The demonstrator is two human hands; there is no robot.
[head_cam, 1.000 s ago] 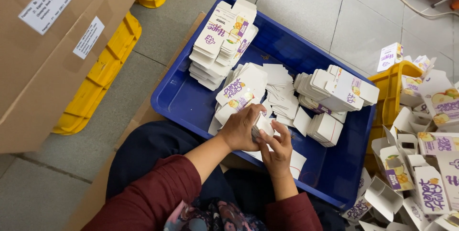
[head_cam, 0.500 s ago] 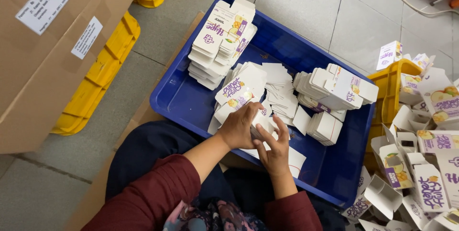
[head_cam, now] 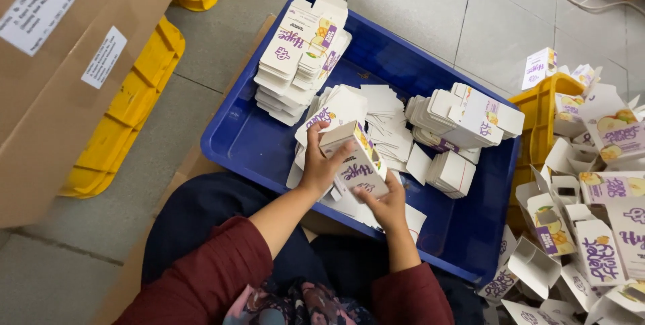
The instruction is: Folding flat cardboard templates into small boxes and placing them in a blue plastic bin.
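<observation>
The left hand (head_cam: 317,164) curls around the upper end of a small white carton (head_cam: 355,161) printed with purple lettering and fruit, thumb on the near face and fingers wrapped over the far edge. The right hand (head_cam: 383,204) grips the same carton from below, fingers pressed against its lower end. The carton is opened into a box shape and tilts, held just above the near part of a blue plastic tray (head_cam: 255,137).

Inside the tray lie flat, unfolded cartons: a tall stack (head_cam: 299,56) at the far left corner, a fanned pile (head_cam: 336,110) right behind the left hand, loose white blanks (head_cam: 386,127) in the middle, and another stack (head_cam: 467,120) toward the right wall. The sheets directly under the hands are mostly covered, so how many lie there cannot be told. The person's dark red sleeves (head_cam: 215,271) and lap fill the bottom edge of the view.

To the right, a heap of folded cartons (head_cam: 591,224) spills over a yellow crate (head_cam: 544,116), and the frame cuts the heap off. At the left, a large cardboard box (head_cam: 60,69) sits over another yellow crate (head_cam: 127,110), only partly in view. Bare blue tray floor shows at the near left and at the near right corner; grey tiled floor (head_cam: 430,9) lies open beyond the tray's far rim.
</observation>
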